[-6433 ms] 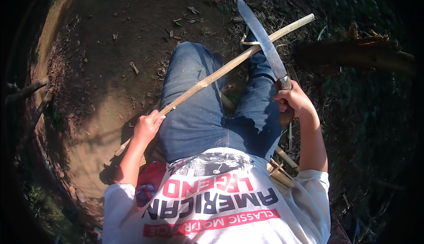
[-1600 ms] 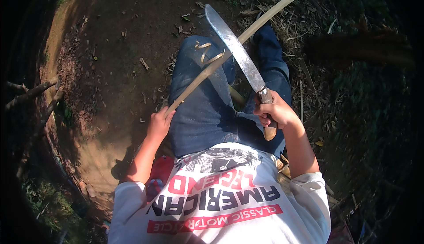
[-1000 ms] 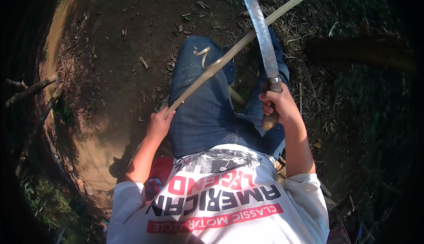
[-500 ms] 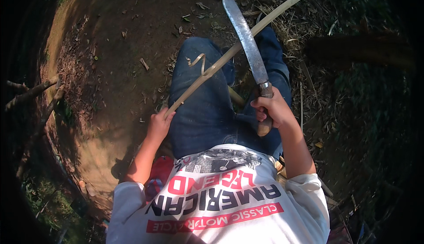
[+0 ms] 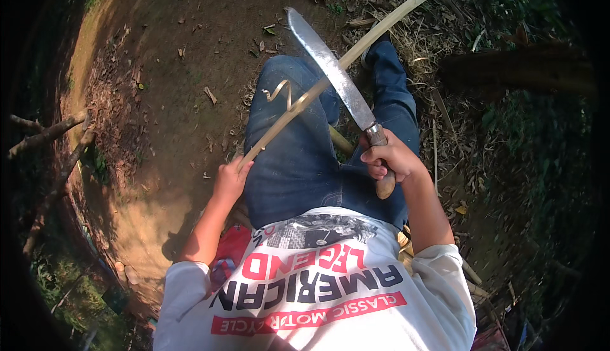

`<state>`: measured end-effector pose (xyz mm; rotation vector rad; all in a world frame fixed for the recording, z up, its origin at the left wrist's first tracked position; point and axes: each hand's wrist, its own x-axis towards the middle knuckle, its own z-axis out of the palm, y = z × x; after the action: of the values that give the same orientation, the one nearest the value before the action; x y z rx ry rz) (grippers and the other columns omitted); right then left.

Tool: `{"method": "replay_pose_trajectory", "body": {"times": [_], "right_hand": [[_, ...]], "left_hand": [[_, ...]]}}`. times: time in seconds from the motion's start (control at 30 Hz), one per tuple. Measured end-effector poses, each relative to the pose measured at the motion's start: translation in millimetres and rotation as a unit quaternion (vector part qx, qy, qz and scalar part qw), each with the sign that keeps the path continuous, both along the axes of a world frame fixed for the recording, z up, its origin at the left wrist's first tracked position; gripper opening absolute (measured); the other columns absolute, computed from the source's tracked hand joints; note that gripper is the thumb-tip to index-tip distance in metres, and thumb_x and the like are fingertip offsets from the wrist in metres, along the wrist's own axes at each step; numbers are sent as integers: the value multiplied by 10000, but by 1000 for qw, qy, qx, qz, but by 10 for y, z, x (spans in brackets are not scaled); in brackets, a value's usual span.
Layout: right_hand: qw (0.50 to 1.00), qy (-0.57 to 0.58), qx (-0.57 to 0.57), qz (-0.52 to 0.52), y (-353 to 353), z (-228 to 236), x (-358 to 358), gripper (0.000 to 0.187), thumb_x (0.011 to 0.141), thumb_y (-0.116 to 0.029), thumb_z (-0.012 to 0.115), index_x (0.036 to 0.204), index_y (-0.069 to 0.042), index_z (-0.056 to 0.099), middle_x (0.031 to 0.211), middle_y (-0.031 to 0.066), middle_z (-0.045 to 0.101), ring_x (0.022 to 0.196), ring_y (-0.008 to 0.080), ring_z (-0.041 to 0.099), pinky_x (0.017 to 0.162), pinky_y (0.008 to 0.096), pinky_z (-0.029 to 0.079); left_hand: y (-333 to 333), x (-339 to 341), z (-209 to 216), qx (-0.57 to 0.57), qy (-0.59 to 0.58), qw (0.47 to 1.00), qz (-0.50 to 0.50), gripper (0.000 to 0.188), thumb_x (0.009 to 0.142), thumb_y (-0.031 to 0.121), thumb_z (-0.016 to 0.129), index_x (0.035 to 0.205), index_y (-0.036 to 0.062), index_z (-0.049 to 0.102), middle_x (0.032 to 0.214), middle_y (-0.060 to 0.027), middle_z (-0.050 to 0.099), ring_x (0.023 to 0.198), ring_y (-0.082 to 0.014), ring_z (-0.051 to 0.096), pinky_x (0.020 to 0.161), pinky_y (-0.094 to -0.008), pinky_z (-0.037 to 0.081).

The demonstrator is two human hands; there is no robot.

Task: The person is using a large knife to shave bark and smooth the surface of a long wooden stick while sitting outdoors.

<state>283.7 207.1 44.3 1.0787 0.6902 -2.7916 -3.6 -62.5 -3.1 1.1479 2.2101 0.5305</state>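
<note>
My left hand (image 5: 231, 177) is closed round the lower end of a long pale wooden stick (image 5: 274, 127). The stick slants up to the right across my thigh, its far end beyond my right foot. A thin curled shaving (image 5: 284, 90) still hangs from its middle. In my right hand (image 5: 391, 158) is the wooden handle of a machete (image 5: 330, 67), the fingers wrapped round it. Its broad, worn steel blade points up and to the left and crosses over the stick. Whether the edge touches the wood I cannot tell.
My legs in blue jeans (image 5: 286, 179) lie under the stick. Brown soil with dry leaves surrounds me, and straw-like shavings (image 5: 416, 52) gather near my right foot. A thick log (image 5: 518, 71) lies at the right, and bare branches (image 5: 47, 135) stick in from the left.
The machete's blade has swung left and tilted further over, its crossing point sliding down along the stick toward me. My left hand and the stick have barely moved.
</note>
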Motion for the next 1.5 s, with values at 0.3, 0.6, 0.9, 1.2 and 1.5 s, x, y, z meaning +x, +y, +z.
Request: {"method": "replay_pose_trajectory", "body": {"times": [0.3, 0.6, 0.9, 1.2, 1.5], "right_hand": [[926, -152, 331, 102, -444, -68, -196, 152, 750, 31, 652, 880, 18, 574, 624, 32, 548, 478, 109, 519, 451, 291, 431], [996, -59, 56, 23, -218, 0, -82, 222, 755, 86, 606, 817, -41, 435, 566, 26, 454, 425, 115, 451, 396, 305, 391], [942, -134, 278, 132, -439, -91, -189, 148, 753, 22, 639, 883, 33, 567, 593, 60, 546, 450, 128, 517, 442, 310, 426], [991, -97, 92, -29, -337, 48, -171, 188, 752, 75, 605, 850, -23, 478, 576, 29, 483, 422, 124, 479, 409, 306, 407], [978, -89, 137, 132, -347, -36, -149, 143, 738, 58, 618, 808, -3, 509, 570, 34, 496, 433, 117, 486, 415, 298, 395]], "left_hand": [[-4, -24, -13, -21, 19, 1000, 7, 358, 948, 379, 597, 941, 25, 648, 688, -243, 590, 724, -457, 600, 558, -476, 457], [5, 27, -31, 28, -5, 1000, -1, 366, 956, 371, 587, 904, 11, 625, 693, -252, 580, 745, -463, 595, 566, -483, 450], [2, 17, 12, -16, 7, 1000, 5, 358, 954, 361, 591, 895, 9, 619, 697, -253, 580, 743, -463, 594, 575, -486, 449], [13, 36, -25, 20, -19, 1000, 13, 351, 951, 354, 600, 878, 11, 617, 692, -253, 573, 751, -468, 581, 562, -482, 442], [-42, 11, -5, -11, -21, 1000, 8, 360, 960, 356, 590, 898, 3, 627, 692, -255, 577, 753, -465, 588, 559, -470, 448]]}}
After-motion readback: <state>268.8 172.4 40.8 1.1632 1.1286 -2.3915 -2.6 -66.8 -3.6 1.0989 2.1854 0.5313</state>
